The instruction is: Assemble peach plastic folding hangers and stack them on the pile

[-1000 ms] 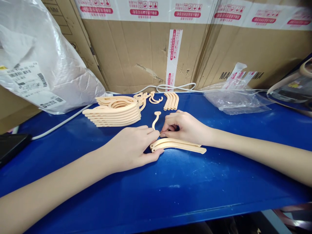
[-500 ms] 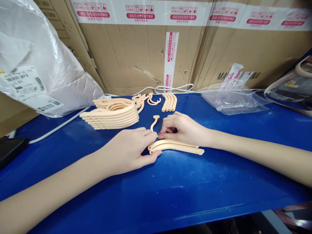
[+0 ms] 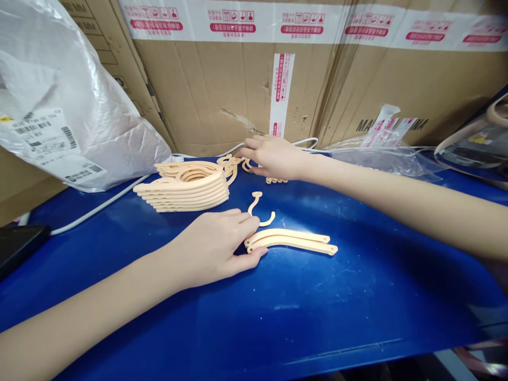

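My left hand (image 3: 216,244) rests on the table with thumb and fingers closed around the left ends of two cream plastic hanger arms (image 3: 296,236), which lie side by side. Just beyond its fingertips lies a loose cream hanger hook (image 3: 269,220). At the back, my right hand (image 3: 275,157) is over a small heap of more hooks (image 3: 229,165), its fingers apart and curved down. Below its palm show the ends of several short hanger arms (image 3: 277,180), mostly hidden by the hand.
A stack of cream folding hangers (image 3: 186,188) stands back left on the blue table (image 3: 254,317). Behind it are a silvery bag (image 3: 79,106) and cardboard boxes (image 3: 222,79). Clear plastic wrapping (image 3: 381,156), a clear container (image 3: 476,140), a white cable (image 3: 99,209) and a dark object (image 3: 21,246) lie around.
My right hand has let go of the loose hook beside the hanger arms and moved back to the hook heap. My left hand has stayed on the arms.
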`<action>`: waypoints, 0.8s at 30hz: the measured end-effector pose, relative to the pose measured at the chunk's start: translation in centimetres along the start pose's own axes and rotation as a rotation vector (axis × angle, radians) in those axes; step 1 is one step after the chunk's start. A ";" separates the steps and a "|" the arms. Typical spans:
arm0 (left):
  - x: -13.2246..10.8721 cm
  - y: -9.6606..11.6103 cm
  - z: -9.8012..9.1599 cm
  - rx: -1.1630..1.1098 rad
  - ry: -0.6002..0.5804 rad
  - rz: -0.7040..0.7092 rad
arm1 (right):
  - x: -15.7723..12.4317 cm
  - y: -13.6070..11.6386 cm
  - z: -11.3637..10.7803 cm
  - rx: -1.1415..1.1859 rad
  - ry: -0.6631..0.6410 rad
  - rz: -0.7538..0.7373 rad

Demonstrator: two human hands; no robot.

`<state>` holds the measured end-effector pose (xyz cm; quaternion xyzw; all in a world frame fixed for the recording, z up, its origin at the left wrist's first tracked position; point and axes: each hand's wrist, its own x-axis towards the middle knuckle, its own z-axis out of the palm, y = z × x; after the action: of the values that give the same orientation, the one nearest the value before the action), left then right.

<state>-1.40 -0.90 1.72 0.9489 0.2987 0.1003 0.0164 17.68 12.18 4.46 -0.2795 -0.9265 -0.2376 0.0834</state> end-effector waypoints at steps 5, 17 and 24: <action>-0.2 -0.3 0.3 -0.002 -0.002 -0.006 | 3.1 0.3 2.7 -0.124 0.000 -0.126; -0.6 -1.0 0.6 -0.006 0.022 0.041 | 5.3 -0.1 3.1 -0.297 -0.034 -0.388; -0.7 -0.9 0.5 0.017 0.019 0.032 | 5.1 0.0 3.1 -0.285 -0.035 -0.396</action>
<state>-2.35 -0.53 1.01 0.9527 0.2845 0.1071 0.0038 13.38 16.13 3.24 -0.1053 -0.9216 -0.3731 -0.0210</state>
